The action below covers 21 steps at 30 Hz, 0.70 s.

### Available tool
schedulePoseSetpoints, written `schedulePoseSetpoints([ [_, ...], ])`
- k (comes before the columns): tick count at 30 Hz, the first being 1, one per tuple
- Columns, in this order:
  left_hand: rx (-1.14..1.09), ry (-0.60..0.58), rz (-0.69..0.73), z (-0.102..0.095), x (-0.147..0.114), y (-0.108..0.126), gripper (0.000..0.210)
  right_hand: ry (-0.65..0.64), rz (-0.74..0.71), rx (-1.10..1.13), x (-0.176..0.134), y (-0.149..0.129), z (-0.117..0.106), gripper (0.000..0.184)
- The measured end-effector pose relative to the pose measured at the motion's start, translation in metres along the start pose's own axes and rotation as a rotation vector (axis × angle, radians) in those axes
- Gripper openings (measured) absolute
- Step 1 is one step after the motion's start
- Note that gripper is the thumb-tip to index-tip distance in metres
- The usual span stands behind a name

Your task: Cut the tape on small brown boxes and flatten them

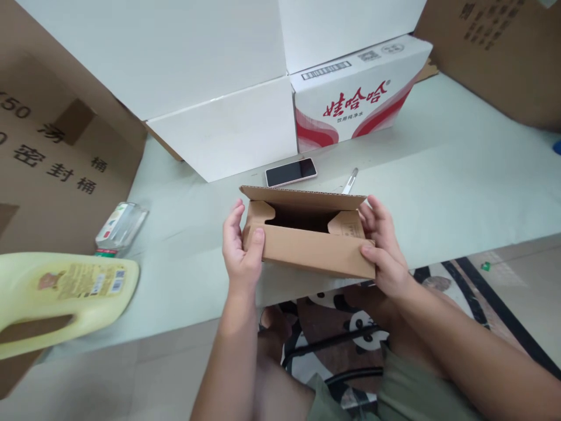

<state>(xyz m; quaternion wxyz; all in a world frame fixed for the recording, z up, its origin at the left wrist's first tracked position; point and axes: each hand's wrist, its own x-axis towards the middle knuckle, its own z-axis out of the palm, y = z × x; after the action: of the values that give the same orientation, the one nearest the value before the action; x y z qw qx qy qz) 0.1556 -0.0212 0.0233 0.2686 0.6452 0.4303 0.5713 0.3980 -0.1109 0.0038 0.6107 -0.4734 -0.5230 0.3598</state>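
Between my two hands is a small brown cardboard box [313, 248], held near the table's front edge. Its long lid flap [302, 197] stands up at the far side and the end flaps lean inward over a dark interior. My left hand [243, 245] grips the left end, thumb on the near panel. At the right end, my right hand [383, 248] is closed on the box with its thumb on the near corner and fingers behind. Just beyond the box lie a phone [291, 173] with a dark screen and a slim white-and-clear tool [350, 181], perhaps a cutter.
White cartons [219, 128] and a red-and-white printed carton [355, 108] line the back of the pale table [456, 187]. A clear bottle [123, 225] and a yellow jug [70, 292] lie at left. Large brown cartons [56, 134] flank both sides.
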Motion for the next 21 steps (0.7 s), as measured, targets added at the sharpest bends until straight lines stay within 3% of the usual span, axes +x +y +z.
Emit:
schedulePoseSetpoints([
  [6,-0.021,-0.074,0.0,-0.003,-0.001,-0.009,0.062,-0.041,-0.049,-0.065,0.0,0.007,-0.005,0.071],
  [10,-0.038,-0.074,0.025,-0.003,0.0,-0.01,0.064,-0.028,-0.129,-0.039,0.003,0.001,-0.003,0.046],
  [13,-0.003,-0.071,0.029,-0.004,0.002,-0.006,0.053,-0.019,-0.178,-0.075,0.006,-0.003,-0.002,0.02],
  [15,0.038,-0.086,0.036,-0.004,0.004,-0.002,0.037,-0.006,-0.192,-0.12,0.007,-0.003,-0.002,0.013],
  [21,0.105,-0.093,0.032,-0.005,0.006,0.003,0.028,0.022,-0.244,-0.202,0.01,-0.002,-0.001,0.019],
])
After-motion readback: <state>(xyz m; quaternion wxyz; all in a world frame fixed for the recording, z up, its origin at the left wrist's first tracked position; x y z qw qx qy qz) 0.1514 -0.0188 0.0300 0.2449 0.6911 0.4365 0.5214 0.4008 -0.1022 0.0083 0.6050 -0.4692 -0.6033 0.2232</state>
